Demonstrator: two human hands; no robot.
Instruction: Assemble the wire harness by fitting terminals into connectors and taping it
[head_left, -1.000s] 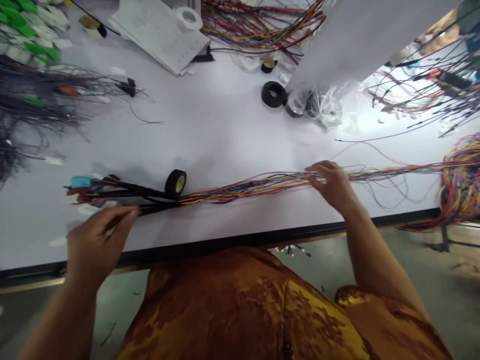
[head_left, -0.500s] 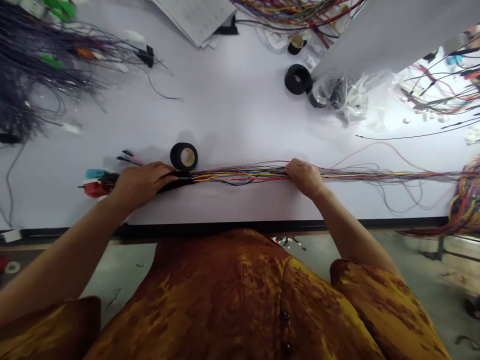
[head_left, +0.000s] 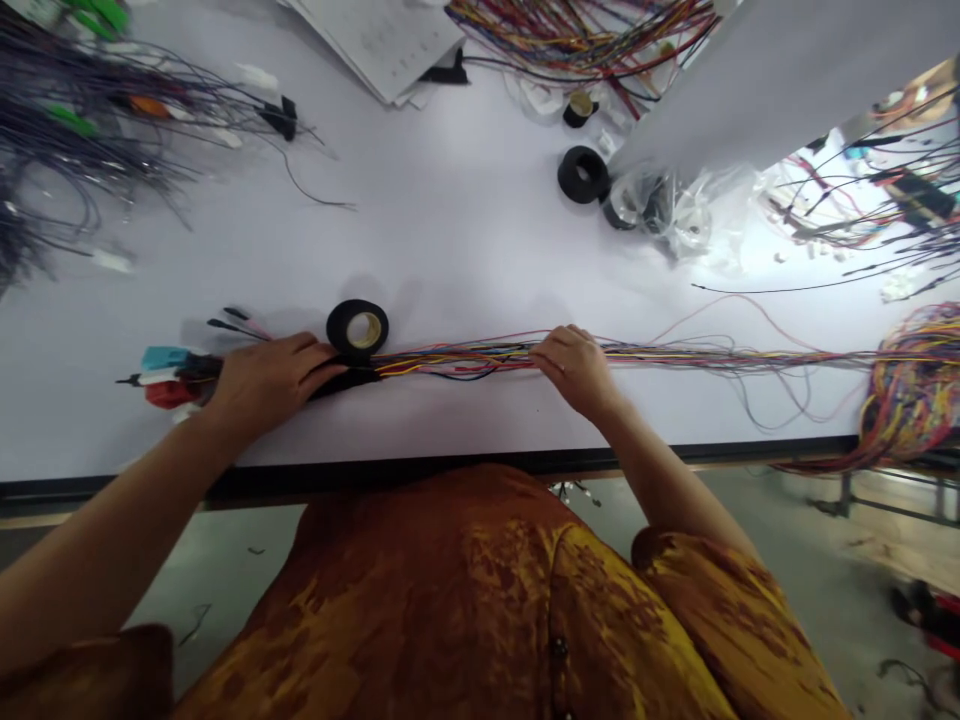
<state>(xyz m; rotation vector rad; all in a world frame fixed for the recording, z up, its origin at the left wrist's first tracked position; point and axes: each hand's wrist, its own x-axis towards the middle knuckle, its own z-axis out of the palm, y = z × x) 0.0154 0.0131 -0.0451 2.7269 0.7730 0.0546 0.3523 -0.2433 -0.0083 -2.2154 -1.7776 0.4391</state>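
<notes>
A long bundle of coloured wires (head_left: 450, 360) runs across the table in front of me. My left hand (head_left: 274, 380) is closed round its black-taped end (head_left: 349, 382), just right of the blue and red connectors (head_left: 166, 375). Against the far side of that taped stretch stands a roll of black tape (head_left: 358, 328), close to my left fingertips. Farther right, my right hand (head_left: 574, 365) has its fingers wrapped over the loose wires. Beyond it the wires continue to a coiled heap (head_left: 919, 380) at the table's right end.
Dark wires with connectors (head_left: 82, 130) lie at the far left. Paper sheets (head_left: 382, 45) and another wire bundle (head_left: 585, 40) are at the back. Black tape rolls (head_left: 583, 175) and a clear plastic bag (head_left: 690, 220) sit back right. The table's black edge (head_left: 450, 467) runs before me.
My right hand has slid a little left along the wires, toward my left hand. The left hand keeps its hold. The whole view has shifted slightly.
</notes>
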